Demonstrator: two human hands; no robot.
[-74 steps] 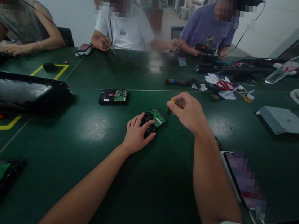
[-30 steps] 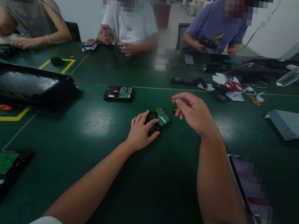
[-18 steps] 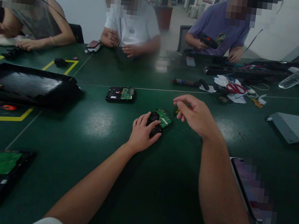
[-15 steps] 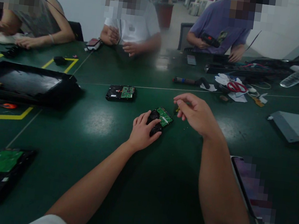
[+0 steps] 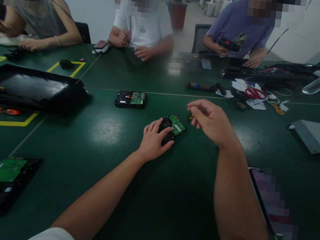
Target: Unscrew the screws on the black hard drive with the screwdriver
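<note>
In the head view a hard drive lies on the dark green table with its green circuit board facing up. My left hand is wrapped over its near left part, thumb and fingers gripping the casing and hiding some of it. Just right of the drive, my right hand pinches what looks like a small screwdriver. Only a yellowish bit and a thin shaft show; its tip is by the board's right edge, and I cannot tell whether it touches.
Another hard drive lies beyond, a third at near left. A black tray stands left. To the right are a phone, a grey metal box and red-handled scissors. Three people sit opposite, one holding a power tool.
The whole view has shifted slightly. Both of my hands keep nearly the same place at the hard drive, with the same grips.
</note>
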